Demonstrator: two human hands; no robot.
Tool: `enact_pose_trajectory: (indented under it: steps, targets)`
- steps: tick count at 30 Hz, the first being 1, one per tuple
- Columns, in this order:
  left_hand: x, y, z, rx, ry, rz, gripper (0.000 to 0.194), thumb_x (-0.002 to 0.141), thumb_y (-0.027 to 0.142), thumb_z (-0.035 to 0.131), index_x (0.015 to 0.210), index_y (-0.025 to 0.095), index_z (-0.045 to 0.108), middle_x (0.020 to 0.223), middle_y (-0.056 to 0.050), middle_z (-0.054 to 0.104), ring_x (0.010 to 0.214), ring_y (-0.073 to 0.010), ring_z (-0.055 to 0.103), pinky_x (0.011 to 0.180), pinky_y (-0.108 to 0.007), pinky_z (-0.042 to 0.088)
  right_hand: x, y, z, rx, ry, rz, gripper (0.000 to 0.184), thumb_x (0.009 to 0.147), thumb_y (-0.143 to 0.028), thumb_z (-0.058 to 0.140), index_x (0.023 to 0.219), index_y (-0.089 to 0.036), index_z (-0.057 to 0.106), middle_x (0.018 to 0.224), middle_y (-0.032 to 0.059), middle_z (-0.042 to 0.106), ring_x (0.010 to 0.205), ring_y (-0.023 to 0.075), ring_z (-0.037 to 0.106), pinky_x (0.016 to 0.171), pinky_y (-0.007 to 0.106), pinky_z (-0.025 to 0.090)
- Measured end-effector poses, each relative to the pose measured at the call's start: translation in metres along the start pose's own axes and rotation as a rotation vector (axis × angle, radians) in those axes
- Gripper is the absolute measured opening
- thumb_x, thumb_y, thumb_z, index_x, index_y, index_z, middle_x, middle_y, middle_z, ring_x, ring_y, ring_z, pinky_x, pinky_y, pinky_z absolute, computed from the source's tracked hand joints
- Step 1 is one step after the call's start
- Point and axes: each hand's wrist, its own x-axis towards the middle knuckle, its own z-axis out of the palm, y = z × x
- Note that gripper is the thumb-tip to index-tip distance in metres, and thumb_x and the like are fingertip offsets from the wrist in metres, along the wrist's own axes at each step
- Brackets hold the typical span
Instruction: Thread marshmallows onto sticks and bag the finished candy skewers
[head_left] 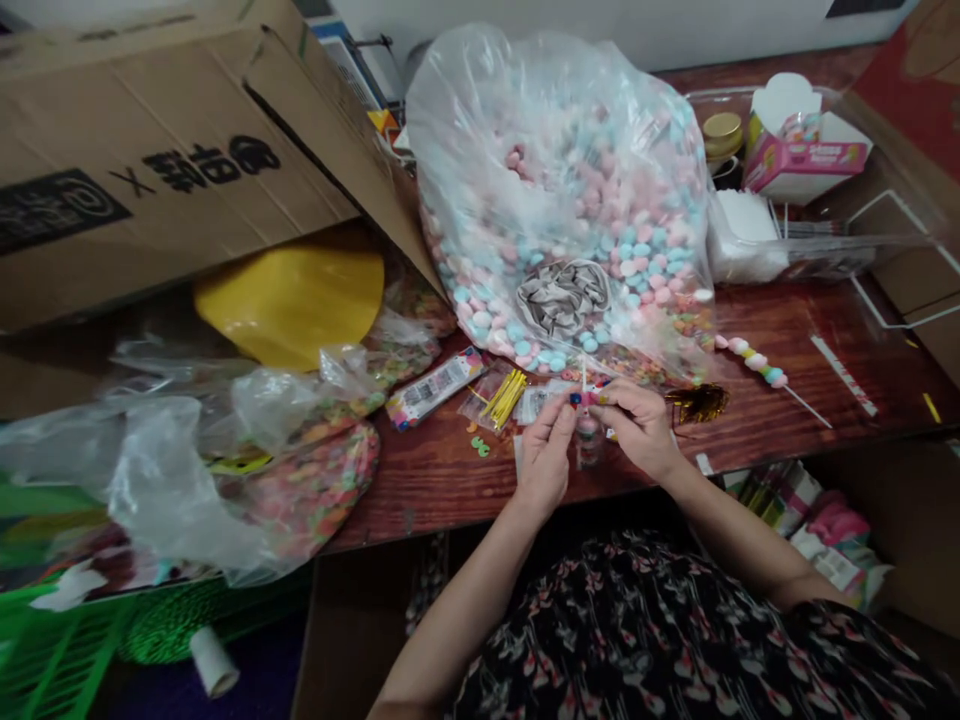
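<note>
My left hand [545, 455] and my right hand [639, 425] meet over the front of a wooden table [420, 480]. Both are closed in a pinch around a thin white stick [584, 380] strung with small coloured candies. The stick points up between my fingertips. Just behind my hands lies a big clear bag [562, 190] full of pink, blue and white candies. A finished candy skewer [757, 362] rests on the table to the right of my right hand.
A large cardboard box [165, 150] leans over the left side, with a yellow dome [292, 300] under it. Plastic bags of mixed coloured candy [315, 490] lie at the left. Gold twist ties [504, 397], a barcode packet [435, 388] and a pink-white carton [802, 140] are around.
</note>
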Motion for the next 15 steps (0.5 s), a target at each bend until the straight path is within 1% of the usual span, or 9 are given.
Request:
enact_pose_trajectory:
  steps: [2,4,6,8,10,11,12,14,15]
  targets:
    - [-0.004,-0.003,-0.002,-0.072,-0.048,-0.038,0.042,0.084,0.059,0.061,0.085,0.018,0.071,0.087,-0.004,0.069,0.089,-0.017,0.062,0.088,-0.031,0.049,0.001,0.002,-0.003,-0.004,-0.009,-0.038,0.018,0.09,-0.024,0.058,0.074,-0.019,0.066,0.073,0.0017,0.06,0.071,0.0154,0.057,0.068,0.029,0.048]
    - [-0.008,-0.003,-0.001,-0.145,-0.06,-0.077,0.04,0.079,0.057,0.068,0.08,0.017,0.07,0.079,-0.003,0.068,0.082,-0.016,0.06,0.084,-0.031,0.049,-0.002,0.003,-0.005,-0.05,0.002,-0.112,0.016,0.09,-0.023,0.057,0.08,-0.021,0.069,0.077,0.0025,0.061,0.073,0.0163,0.058,0.07,0.031,0.048]
    - [-0.012,0.0,0.002,-0.245,-0.093,-0.128,0.042,0.077,0.058,0.071,0.079,0.016,0.069,0.075,-0.002,0.066,0.075,-0.0144,0.059,0.079,-0.03,0.049,-0.008,0.004,-0.006,-0.13,0.051,-0.203,0.014,0.089,-0.021,0.058,0.084,-0.023,0.071,0.079,0.0032,0.062,0.076,0.0181,0.058,0.073,0.035,0.048]
    - [-0.013,0.004,0.003,-0.349,-0.185,-0.18,0.043,0.075,0.058,0.073,0.077,0.015,0.068,0.073,-0.001,0.064,0.071,-0.0129,0.057,0.078,-0.029,0.048,-0.013,0.004,-0.006,-0.162,0.114,-0.259,0.012,0.087,-0.02,0.061,0.084,-0.025,0.071,0.078,0.0026,0.062,0.077,0.0191,0.057,0.077,0.038,0.047]
    - [-0.013,0.007,0.001,-0.374,-0.302,-0.21,0.044,0.073,0.058,0.075,0.074,0.014,0.067,0.071,-0.001,0.062,0.072,-0.0122,0.056,0.078,-0.028,0.047,-0.014,0.003,-0.003,-0.11,0.127,-0.227,0.01,0.086,-0.019,0.063,0.082,-0.024,0.07,0.078,0.0021,0.062,0.077,0.0188,0.056,0.077,0.038,0.047]
    - [-0.012,0.008,-0.002,-0.344,-0.345,-0.217,0.045,0.072,0.058,0.076,0.073,0.014,0.066,0.071,0.0,0.061,0.072,-0.0119,0.055,0.078,-0.027,0.046,-0.013,0.002,0.0,-0.065,0.101,-0.182,0.01,0.086,-0.02,0.063,0.08,-0.023,0.069,0.077,0.0019,0.062,0.076,0.0183,0.056,0.076,0.037,0.047]
    - [-0.011,0.008,-0.004,-0.299,-0.362,-0.218,0.045,0.071,0.057,0.076,0.072,0.014,0.066,0.071,0.0,0.061,0.072,-0.0116,0.054,0.078,-0.027,0.045,-0.011,0.002,0.002,-0.019,0.053,-0.13,0.01,0.087,-0.02,0.063,0.078,-0.022,0.069,0.077,0.0018,0.062,0.075,0.0177,0.057,0.074,0.035,0.047]
    - [-0.01,0.008,-0.009,-0.217,-0.333,-0.212,0.042,0.071,0.054,0.077,0.074,0.014,0.065,0.073,0.001,0.061,0.072,-0.0112,0.053,0.077,-0.026,0.044,-0.006,0.001,0.004,0.035,-0.046,-0.043,0.014,0.088,-0.022,0.061,0.075,-0.02,0.066,0.073,0.0011,0.061,0.07,0.0163,0.057,0.067,0.031,0.048]
    - [-0.009,0.008,-0.011,-0.205,-0.303,-0.215,0.039,0.072,0.052,0.077,0.075,0.015,0.064,0.073,0.001,0.061,0.072,-0.0111,0.053,0.076,-0.026,0.045,-0.003,0.002,0.002,0.025,-0.054,-0.036,0.015,0.089,-0.022,0.06,0.076,-0.02,0.066,0.073,0.0012,0.061,0.07,0.0162,0.058,0.066,0.03,0.048]
